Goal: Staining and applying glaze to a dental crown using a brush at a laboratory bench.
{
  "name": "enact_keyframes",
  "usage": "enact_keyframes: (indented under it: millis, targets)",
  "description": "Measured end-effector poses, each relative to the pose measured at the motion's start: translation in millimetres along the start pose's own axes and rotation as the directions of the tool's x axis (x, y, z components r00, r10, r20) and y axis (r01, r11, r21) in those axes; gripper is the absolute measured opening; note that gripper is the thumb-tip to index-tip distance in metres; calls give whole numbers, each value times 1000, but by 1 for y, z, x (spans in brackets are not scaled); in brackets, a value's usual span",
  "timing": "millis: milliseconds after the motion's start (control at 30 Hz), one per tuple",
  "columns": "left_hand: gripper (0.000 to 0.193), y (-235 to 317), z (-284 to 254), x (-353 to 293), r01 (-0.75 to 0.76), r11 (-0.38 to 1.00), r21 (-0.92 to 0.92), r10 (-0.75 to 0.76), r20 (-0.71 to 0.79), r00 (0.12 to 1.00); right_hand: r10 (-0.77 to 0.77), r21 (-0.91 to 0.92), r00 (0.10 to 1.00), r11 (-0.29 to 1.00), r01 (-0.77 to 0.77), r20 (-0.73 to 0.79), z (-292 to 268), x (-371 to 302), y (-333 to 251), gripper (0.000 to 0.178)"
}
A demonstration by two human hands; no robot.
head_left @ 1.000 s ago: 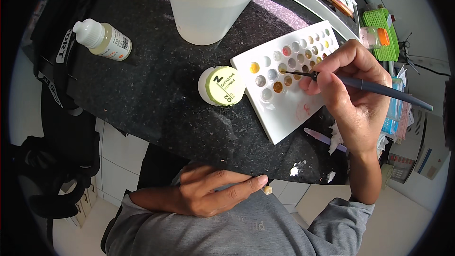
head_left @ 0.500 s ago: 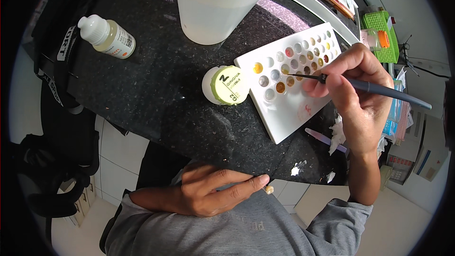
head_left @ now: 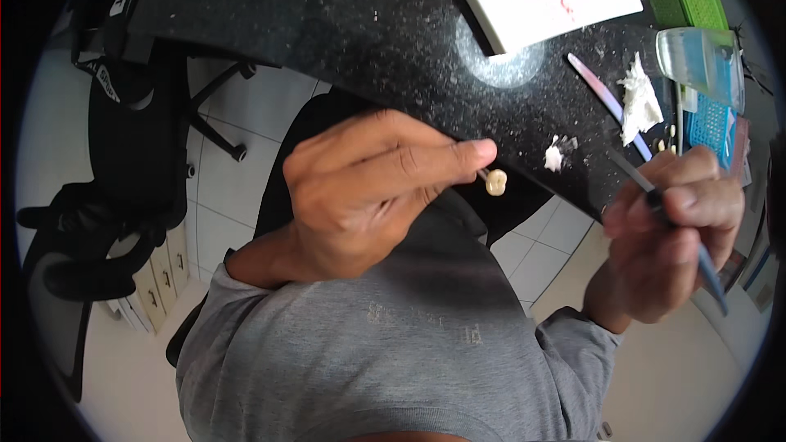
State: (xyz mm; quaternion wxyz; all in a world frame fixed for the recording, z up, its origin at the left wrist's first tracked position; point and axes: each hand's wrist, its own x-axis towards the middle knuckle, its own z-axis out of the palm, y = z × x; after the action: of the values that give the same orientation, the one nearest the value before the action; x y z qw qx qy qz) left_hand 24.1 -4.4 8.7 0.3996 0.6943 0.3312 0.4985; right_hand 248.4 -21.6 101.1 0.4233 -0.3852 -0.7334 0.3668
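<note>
ivory-cream, kinda glossy: the little tooth-shaped piece [head_left: 495, 182] is sitting just right of the left grip's fingertips, near the front edge of the bench [head_left: 368, 53]. the left grip [head_left: 368, 188] is pinching what looks like a thin dark stem [head_left: 482, 173] behind it, so that hand is way nearer. over on the right, the right grip [head_left: 673, 225] is closing around a slim brush [head_left: 711, 276], blurry but definitely held. the brush is slanting, its tip end pointing up-left and its handle end running down-right, so the piece is lying left and a bit below that tip, well apart, not quite on the brush's line. looks-wise the piece is showing a stubby, roundish outline with grooves and yellowish tints on its face. can't really tell its long axis from here, tbh.
</note>
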Motion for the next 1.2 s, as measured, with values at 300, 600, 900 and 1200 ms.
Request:
enact_keyframes:
  millis: [300,600,900,1200]
  targets:
    - [22,-4,0,-5,-57,998,14,57,15,998,-4,-80,969,997,-17,-248,45,-24,12,27]
    - [21,1,-2,-6,-4,999,35,4,12,1000,-16,-92,990,996,3,-142,43,-21,15,23]
    - [19,-2,-1,-5,-40,999,30,40,1,999,21,-106,988,994,-38,-154,45,-20,13,25]
    - [20,-2,0,-4,-48,999,23,48,-1,999,16,-121,988,992,-35,-156,45,-19,13,25]
